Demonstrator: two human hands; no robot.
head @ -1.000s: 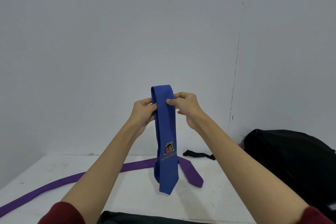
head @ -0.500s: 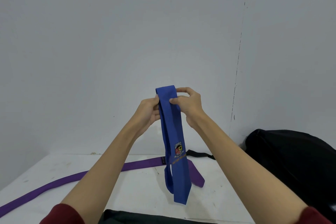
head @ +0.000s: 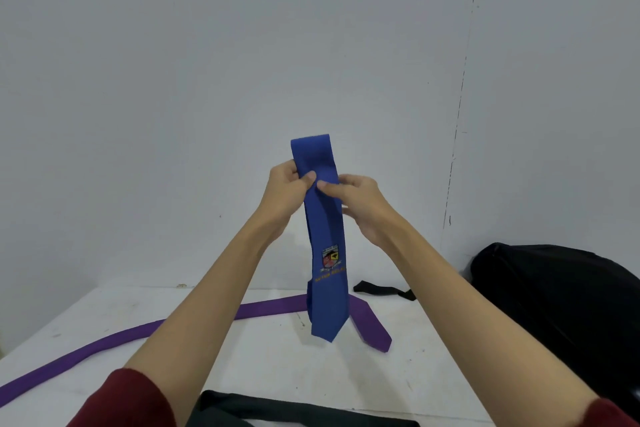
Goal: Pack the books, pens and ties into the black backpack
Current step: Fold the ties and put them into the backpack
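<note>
I held the blue tie up in front of a grey wall, folded over at the top so that both lengths hung down together, the pointed tip just above the white bench. My left hand pinched the doubled cloth from the left, thumb pressed on its front and fingers curled behind. My right hand gripped it from the right at nearly the same height, thumb on the front beside the other thumb. A crest with yellow lettering showed on the lower front of the blue tie. A purple tie lay stretched across the bench behind it, its wide end near the hanging tip. The backpack sat at the bench's right end against the wall, with a black strap lying beside it.
</note>
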